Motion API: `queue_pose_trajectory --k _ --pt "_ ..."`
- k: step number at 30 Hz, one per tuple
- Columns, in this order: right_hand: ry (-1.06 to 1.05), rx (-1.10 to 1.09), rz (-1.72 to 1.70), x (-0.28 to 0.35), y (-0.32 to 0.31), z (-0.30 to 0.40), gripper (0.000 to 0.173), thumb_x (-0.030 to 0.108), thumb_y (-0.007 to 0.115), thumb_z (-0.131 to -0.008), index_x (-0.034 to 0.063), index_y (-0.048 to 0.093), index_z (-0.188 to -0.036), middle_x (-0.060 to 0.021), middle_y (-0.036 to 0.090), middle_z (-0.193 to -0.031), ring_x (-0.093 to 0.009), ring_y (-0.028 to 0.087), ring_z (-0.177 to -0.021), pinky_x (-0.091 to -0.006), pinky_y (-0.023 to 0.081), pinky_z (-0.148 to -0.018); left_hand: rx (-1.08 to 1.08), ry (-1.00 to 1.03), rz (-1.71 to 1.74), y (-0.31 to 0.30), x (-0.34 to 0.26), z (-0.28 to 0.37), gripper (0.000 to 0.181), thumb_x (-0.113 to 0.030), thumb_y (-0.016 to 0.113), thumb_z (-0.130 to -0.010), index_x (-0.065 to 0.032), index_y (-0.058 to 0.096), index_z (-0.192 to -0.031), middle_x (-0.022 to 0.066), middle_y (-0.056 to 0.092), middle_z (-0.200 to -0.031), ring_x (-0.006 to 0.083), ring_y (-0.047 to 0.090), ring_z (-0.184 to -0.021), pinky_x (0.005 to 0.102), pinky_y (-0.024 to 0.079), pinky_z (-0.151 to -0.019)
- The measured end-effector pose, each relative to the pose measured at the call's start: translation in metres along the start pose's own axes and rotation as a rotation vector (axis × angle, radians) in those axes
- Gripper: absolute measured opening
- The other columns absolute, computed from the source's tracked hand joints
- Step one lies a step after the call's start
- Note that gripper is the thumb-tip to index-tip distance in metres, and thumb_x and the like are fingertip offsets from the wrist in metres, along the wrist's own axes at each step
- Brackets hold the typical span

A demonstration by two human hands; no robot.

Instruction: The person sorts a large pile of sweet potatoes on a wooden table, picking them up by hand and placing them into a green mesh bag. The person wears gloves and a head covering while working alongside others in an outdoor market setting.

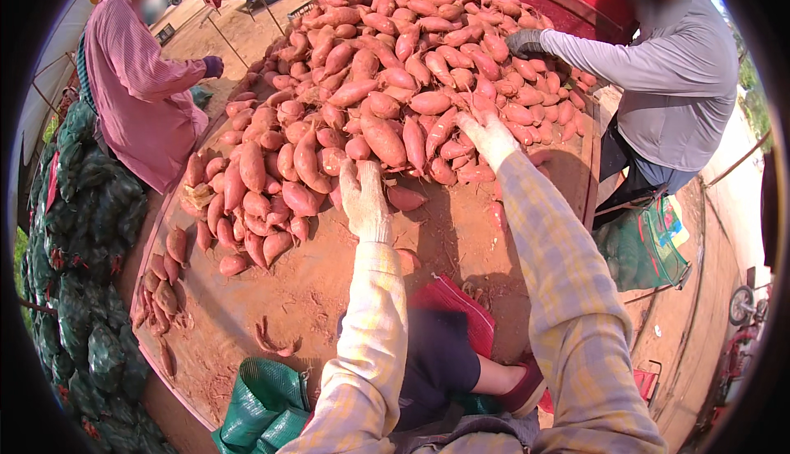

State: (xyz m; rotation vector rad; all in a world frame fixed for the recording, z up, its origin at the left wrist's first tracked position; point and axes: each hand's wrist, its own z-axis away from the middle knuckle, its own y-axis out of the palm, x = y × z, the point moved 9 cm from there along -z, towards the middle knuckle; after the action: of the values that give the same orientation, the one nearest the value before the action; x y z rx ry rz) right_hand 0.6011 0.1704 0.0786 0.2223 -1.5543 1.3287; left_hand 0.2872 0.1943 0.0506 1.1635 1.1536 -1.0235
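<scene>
A large heap of reddish sweet potatoes (382,133) covers the far part of a flat, soil-strewn bed in front of me. My left hand (365,198), in a pale knitted glove, is at the heap's near edge, with fingers pointing away from me beside several sweet potatoes; whether it grips one cannot be told. Further forward and to the right, my right hand (487,136), gloved alike, reaches onto the heap, its fingertips among the sweet potatoes. Its fingers partly blend with them, so its hold is unclear. A loose sweet potato (405,198) lies just right of my left hand.
One person in pink (139,77) stands at the left; another in grey (676,77) reaches into the heap from the right. Filled dark net sacks (92,219) are stacked at the left. A green woven sack (265,401) and a red mesh sack (460,312) lie close to me.
</scene>
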Motion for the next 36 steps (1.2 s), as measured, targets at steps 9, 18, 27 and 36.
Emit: queue_pose_trajectory --k 9,18,27,36 --pt "0.262 0.108 0.011 0.024 0.046 -0.011 0.112 0.066 0.075 -0.076 -0.0097 0.035 -0.149 -0.0299 0.056 -0.139 -0.037 0.061 -0.125 -0.0466 0.054 -0.096 0.215 0.189 -0.408 0.033 -0.019 -0.052 0.066 -0.037 0.066 -0.093 0.0010 0.049 -0.144 0.0207 0.055 -0.141 0.0323 0.056 -0.128 0.0388 0.043 -0.108" --pt "0.009 0.118 0.003 -0.019 0.061 -0.043 0.123 0.065 0.082 -0.070 0.0012 0.022 -0.156 -0.0234 0.048 -0.147 -0.038 0.051 -0.133 -0.0427 0.041 -0.110 0.261 0.224 -0.314 0.057 0.005 -0.037 0.092 -0.034 0.075 -0.086 0.0019 0.029 -0.156 0.0245 0.046 -0.151 0.0344 0.049 -0.137 0.0386 0.040 -0.112" --pt "-0.125 0.230 -0.540 -0.034 0.077 -0.041 0.098 0.020 0.086 -0.076 0.0139 0.030 -0.156 -0.0182 0.054 -0.137 -0.029 0.055 -0.122 -0.0375 0.049 -0.100 0.334 -0.054 -0.046 0.072 0.048 -0.029 0.093 -0.033 0.076 -0.087 0.0057 0.028 -0.156 0.0228 0.051 -0.143 0.0275 0.056 -0.122 0.0347 0.049 -0.099" --pt "-0.110 0.141 -0.258 -0.019 0.064 0.014 0.102 0.028 0.083 -0.079 0.0123 0.022 -0.160 -0.0219 0.047 -0.147 -0.034 0.047 -0.137 -0.0400 0.043 -0.110 0.567 -0.013 -0.310 0.095 0.048 -0.004 0.105 -0.029 0.086 -0.075 0.0028 0.028 -0.156 0.0202 0.052 -0.144 0.0286 0.054 -0.128 0.0368 0.046 -0.104"
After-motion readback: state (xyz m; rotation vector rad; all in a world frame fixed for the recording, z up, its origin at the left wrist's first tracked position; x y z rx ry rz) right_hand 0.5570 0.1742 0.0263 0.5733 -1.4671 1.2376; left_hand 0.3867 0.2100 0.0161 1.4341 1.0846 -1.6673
